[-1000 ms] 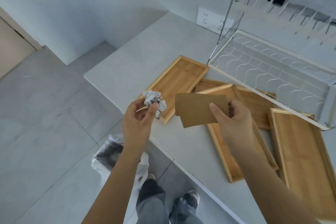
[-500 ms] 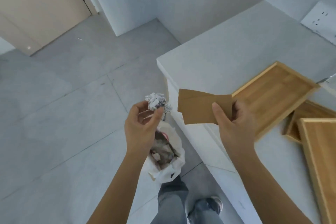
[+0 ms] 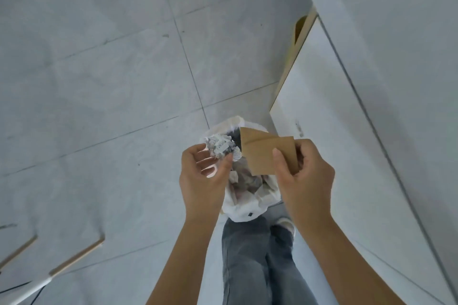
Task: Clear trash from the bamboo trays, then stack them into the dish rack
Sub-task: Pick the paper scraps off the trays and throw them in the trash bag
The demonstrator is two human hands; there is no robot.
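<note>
My left hand pinches a paper wad between thumb and fingertips. My right hand is clamped on a brown card, thumb on top, fingers behind. Both pieces hang right above the bin, white liner open, more scraps already inside. The hands are close together, wad and card nearly touching.

Change in the last second: I was facing the surface with the trays in view, trash lifted off them. Half a second ago the bin showed below my left hand. Now I look straight down at it; trays and rack have dropped out of view. Only the surface edge and white cabinet front run along the right. Grey floor all round, my legs below the bin.

Reading: both pieces are off the trays and positioned to drop. Letting go of both should finish this load. Whether more trash remains on the trays I cannot tell from here. Stacking not begun.
</note>
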